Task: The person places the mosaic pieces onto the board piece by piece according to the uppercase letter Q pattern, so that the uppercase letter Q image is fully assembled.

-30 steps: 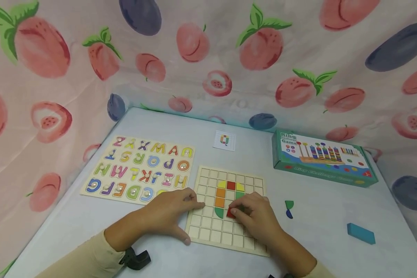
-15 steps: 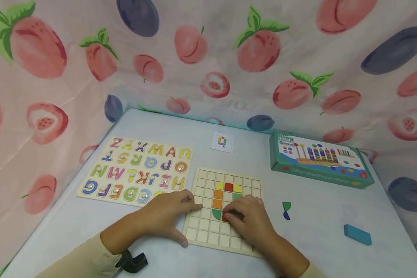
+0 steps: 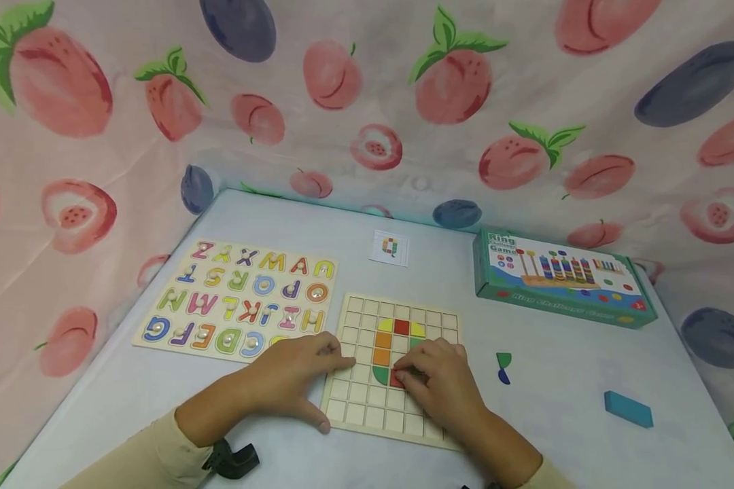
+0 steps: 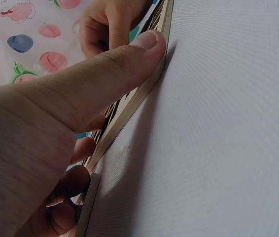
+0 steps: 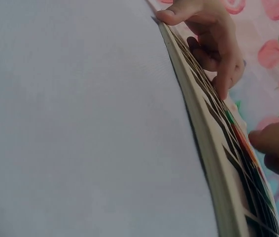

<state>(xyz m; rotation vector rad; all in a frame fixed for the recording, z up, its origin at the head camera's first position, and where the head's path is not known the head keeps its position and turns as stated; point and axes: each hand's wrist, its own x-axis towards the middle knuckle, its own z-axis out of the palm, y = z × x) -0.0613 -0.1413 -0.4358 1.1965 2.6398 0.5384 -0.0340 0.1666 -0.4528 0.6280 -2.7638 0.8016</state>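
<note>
A wooden grid board (image 3: pixel 367 413) lies before me with coloured tiles in its cells. My right hand (image 3: pixel 443 377) pinches a red square tile (image 3: pixel 395 381) between thumb and index finger, at the cell beside a green quarter-round tile (image 3: pixel 380 375). Two orange squares (image 3: pixel 382 356) stand in a column above the green one. Another red square (image 3: pixel 402 327) sits at the top between two yellow tiles (image 3: pixel 386 326). My left hand (image 3: pixel 300 370) is spread at the board's left side, its thumb (image 4: pixel 144 47) on the front corner. The right hand partly hides the grid's right side.
A wooden alphabet puzzle (image 3: pixel 217 292) lies at the left, partly behind the left hand. Behind the board is a pattern card (image 3: pixel 389 248). At the right are a green game box (image 3: pixel 565 278), small green (image 3: pixel 504 359) and blue pieces (image 3: pixel 504 376), and a teal block (image 3: pixel 628 409).
The right hand has moved the red square slightly left and down, up against the green quarter-round tile. The left hand stays at the board. The head view has shifted a little.
</note>
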